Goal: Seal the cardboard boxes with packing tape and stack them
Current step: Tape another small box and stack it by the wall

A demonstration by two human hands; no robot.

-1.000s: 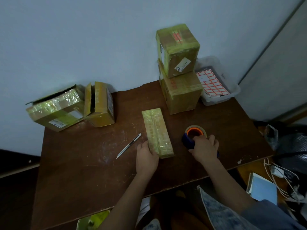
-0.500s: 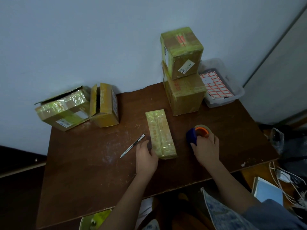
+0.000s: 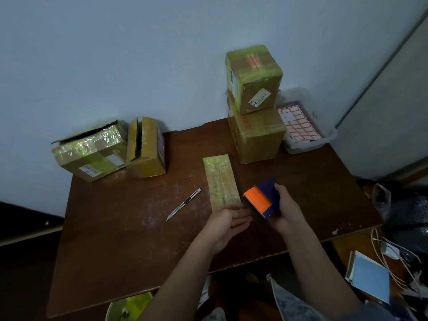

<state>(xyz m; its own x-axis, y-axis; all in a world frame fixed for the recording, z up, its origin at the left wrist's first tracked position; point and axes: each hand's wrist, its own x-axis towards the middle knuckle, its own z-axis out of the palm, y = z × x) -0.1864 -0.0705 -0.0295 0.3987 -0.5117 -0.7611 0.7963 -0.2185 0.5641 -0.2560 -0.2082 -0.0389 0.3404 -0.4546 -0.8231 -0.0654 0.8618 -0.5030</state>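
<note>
A long flat taped box (image 3: 220, 179) lies in the middle of the brown table (image 3: 115, 239). My right hand (image 3: 288, 212) grips a blue and orange tape dispenser (image 3: 262, 199), lifted off the table just right of that box. My left hand (image 3: 228, 224) hovers at the box's near end with straight fingers, palm turned toward the dispenser. Two sealed boxes stand stacked at the back: the upper box (image 3: 253, 77) on the lower box (image 3: 256, 135). At the back left are an open box (image 3: 90, 149) and a smaller box (image 3: 147, 147) with a gaping flap.
A utility knife (image 3: 184, 203) lies left of the flat box. A clear bin (image 3: 308, 144) with a sheet of orange labels sits at the back right corner. Cables and a blue book (image 3: 370, 278) lie on the floor to the right.
My right hand has lifted the tape dispenser off the table and turned it on its side. My left hand left the box's near end and opened toward the dispenser.
</note>
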